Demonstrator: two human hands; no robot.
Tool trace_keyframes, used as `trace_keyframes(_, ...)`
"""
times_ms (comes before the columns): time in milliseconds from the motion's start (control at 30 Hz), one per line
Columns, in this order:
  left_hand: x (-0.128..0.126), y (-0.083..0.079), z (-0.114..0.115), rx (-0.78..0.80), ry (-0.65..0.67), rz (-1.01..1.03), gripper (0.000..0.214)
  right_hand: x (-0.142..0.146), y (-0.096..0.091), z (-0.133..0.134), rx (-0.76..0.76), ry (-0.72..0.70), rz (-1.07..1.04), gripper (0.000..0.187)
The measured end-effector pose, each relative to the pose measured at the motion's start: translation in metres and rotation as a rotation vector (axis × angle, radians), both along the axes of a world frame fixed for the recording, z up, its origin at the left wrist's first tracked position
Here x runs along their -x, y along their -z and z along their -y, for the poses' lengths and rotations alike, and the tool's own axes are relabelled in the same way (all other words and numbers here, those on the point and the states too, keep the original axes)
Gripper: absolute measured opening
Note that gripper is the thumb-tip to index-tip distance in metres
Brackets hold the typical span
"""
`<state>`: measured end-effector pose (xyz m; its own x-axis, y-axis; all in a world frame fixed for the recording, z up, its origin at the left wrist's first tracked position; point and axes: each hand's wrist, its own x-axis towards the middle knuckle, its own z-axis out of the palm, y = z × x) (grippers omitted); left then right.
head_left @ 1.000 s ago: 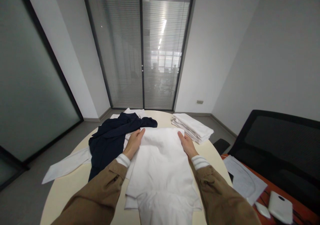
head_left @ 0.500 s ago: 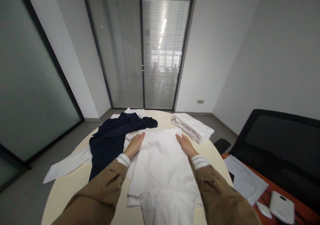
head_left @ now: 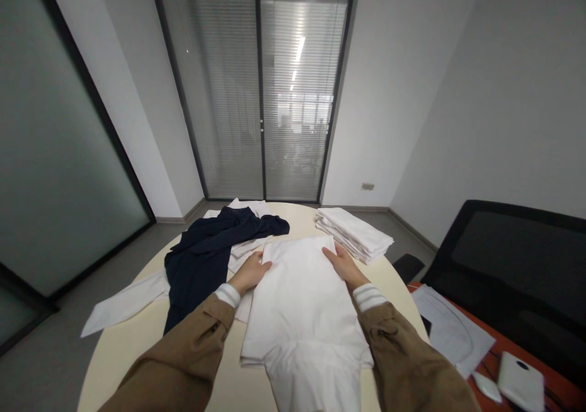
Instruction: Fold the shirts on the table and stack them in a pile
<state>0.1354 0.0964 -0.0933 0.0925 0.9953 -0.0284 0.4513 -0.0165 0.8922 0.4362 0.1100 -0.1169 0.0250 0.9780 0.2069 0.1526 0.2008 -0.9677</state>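
A folded white garment [head_left: 304, 314] lies on the near part of a round cream table [head_left: 121, 363]. The left hand [head_left: 249, 273] and right hand [head_left: 344, 267] rest open on its far corners, flat, not gripping. A crumpled navy garment [head_left: 201, 259] lies just left; a stack of folded white cloth [head_left: 352, 235] sits far right.

"What sort of place is this?"

"An office or meeting room: a black mesh office chair [head_left: 513, 247], papers [head_left: 451, 329] and a computer mouse [head_left: 486, 387] on an orange surface [head_left: 513, 342]."

"Anything else?"

"Glass doors [head_left: 260, 94] with slatted blinds."
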Motion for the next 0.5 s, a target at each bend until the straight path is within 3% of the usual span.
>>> trace_keyframes(133,0.004,0.001,0.000,0.002,0.002,-0.094,0.031,-0.011,-0.010,0.009,0.013,0.136,0.362,0.040)
trace_keyframes(233,0.004,0.002,0.000,-0.017,0.019,-0.157,0.031,-0.020,-0.015,0.014,0.041,0.253,0.583,0.047)
trace_keyframes(400,0.001,0.000,0.004,-0.066,0.042,-0.269,0.040,-0.021,-0.020,0.019,0.189,0.190,0.528,0.051)
trace_keyframes(500,0.000,-0.006,0.011,-0.111,0.062,-0.474,0.048,-0.020,-0.022,0.022,0.216,0.173,0.506,0.046)
